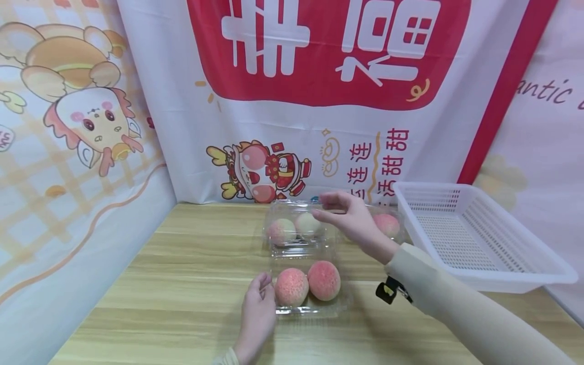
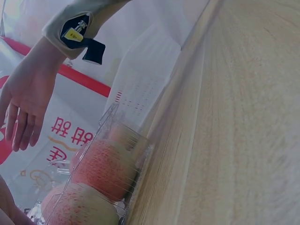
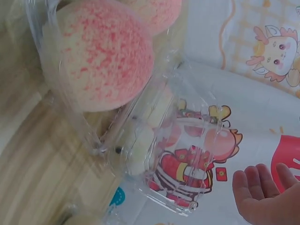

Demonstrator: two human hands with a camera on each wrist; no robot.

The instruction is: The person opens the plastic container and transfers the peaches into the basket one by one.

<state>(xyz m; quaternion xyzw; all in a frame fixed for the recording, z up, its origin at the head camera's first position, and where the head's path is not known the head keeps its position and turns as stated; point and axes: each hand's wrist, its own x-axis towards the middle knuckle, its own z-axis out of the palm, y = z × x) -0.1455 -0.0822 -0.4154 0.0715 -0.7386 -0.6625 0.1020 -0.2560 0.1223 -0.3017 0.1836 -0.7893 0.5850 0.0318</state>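
Note:
Two pink peaches [image 1: 324, 280] sit in the near half of a clear plastic clamshell box [image 1: 315, 309], whose lid [image 3: 197, 93] stands raised behind them. At the box's left side is my left hand [image 1: 257, 314], its bent fingers right at the rim; what they grip there I cannot tell. My right hand [image 1: 356, 220] hovers over the back of the lid, fingers loosely bent, with nothing held. In the right wrist view its fingers appear apart from the plastic. Two paler peaches [image 1: 281, 232] show through the clear plastic behind.
To the right, behind my right forearm, another clear box holds a pink peach [image 1: 387, 224]. A white plastic basket [image 1: 515, 278] stands at the table's right side. Printed cloth [image 1: 196, 167] hangs along the back and left of the wooden table [image 1: 182, 284].

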